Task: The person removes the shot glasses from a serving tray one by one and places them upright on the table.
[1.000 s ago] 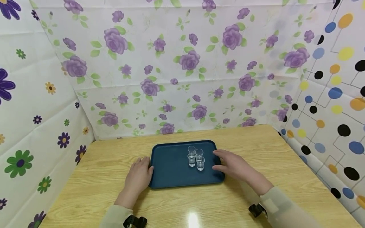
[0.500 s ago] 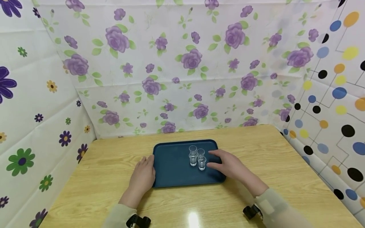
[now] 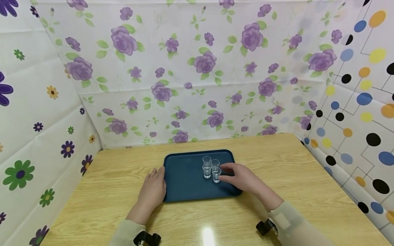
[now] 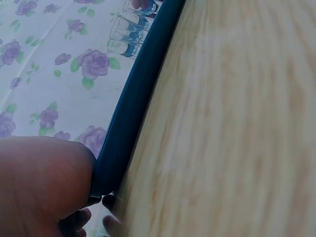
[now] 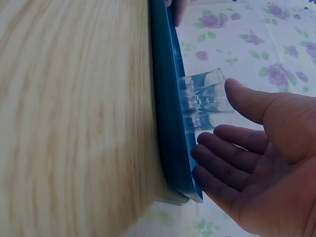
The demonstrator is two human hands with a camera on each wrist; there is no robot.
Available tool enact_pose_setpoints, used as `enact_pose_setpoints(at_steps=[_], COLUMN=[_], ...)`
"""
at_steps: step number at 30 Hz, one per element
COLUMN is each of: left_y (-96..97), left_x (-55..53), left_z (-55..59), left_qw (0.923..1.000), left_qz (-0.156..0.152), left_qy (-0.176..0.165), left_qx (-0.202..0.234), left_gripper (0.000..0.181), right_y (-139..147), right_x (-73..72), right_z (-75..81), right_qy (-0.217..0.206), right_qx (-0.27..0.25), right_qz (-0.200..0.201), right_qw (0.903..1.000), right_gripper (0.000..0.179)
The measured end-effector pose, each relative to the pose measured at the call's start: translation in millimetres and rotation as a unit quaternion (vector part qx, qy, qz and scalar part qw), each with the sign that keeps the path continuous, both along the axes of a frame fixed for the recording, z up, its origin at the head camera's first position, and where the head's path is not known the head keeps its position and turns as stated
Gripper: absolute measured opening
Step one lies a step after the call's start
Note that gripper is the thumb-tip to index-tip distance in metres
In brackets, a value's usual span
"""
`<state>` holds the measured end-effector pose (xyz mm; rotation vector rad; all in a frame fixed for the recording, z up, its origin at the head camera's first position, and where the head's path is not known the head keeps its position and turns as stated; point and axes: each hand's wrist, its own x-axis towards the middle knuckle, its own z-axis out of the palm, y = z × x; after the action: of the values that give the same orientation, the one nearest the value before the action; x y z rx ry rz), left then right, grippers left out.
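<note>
Several small clear shot glasses [image 3: 207, 171] stand upright in a close group on the right half of a dark blue rectangular tray [image 3: 186, 186]. My left hand [image 3: 152, 191] holds the tray's left edge; in the left wrist view the thumb [image 4: 49, 177] lies against the rim, with fingertips partly showing below it. Over the tray's right side, my right hand [image 3: 241, 177] has thumb and fingers spread at the nearest glass [image 3: 216, 177]. The right wrist view shows its thumb [image 5: 249, 101] beside a glass rim and the other fingers loosely extended. Contact with the glass cannot be made out.
The tray lies on a light wooden table [image 3: 117, 174]. Behind it hangs a white cloth [image 3: 184, 116] with purple roses. Patterned cloths also flank the table, a flowered one [image 3: 40, 143] at left and a dotted one [image 3: 354, 136] at right.
My right hand has moved left from the tray's right edge to the nearest glass. The left hand stays at the left edge, its thumb less visible over the rim. Tray and glasses look unmoved.
</note>
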<state>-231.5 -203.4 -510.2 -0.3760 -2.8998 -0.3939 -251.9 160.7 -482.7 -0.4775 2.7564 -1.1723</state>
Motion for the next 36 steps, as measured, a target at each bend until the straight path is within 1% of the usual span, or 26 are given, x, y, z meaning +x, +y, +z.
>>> enact_pose_setpoints(at_steps=[8,13,17,27,36], left_y=[0.4,0.7,0.0,-0.5,-0.7], left_x=[-0.1,-0.4,-0.2,0.1,-0.3], left_z=[-0.2,-1.0,-0.6,0.4,-0.3], left_qw=[0.9999,0.9998,0.9998,0.9997,0.9998], left_qz=[0.001,0.003,0.001,0.001,0.002], left_qy=[-0.012,-0.021,-0.019,-0.023,-0.021], left_qx=[0.004,0.003,0.001,0.003,0.001], left_gripper=[0.051,0.052,0.052,0.052,0.052], right_y=[-4.8,-8.4,-12.1,-17.0,-17.8], right_x=[0.2,0.9,0.7,-0.8,2.3], right_z=[-1.4,-2.1,-2.2,-5.2,-3.4], right_qy=[-0.027,-0.022,-0.018,-0.02,-0.015], right_qx=[-0.017,-0.029,-0.037,-0.038,-0.04], right_qz=[-0.009,-0.003,0.006,-0.015,-0.028], right_qw=[0.9995,0.9993,0.9991,0.999,0.9987], right_gripper=[0.054,0.051,0.045,0.033,0.03])
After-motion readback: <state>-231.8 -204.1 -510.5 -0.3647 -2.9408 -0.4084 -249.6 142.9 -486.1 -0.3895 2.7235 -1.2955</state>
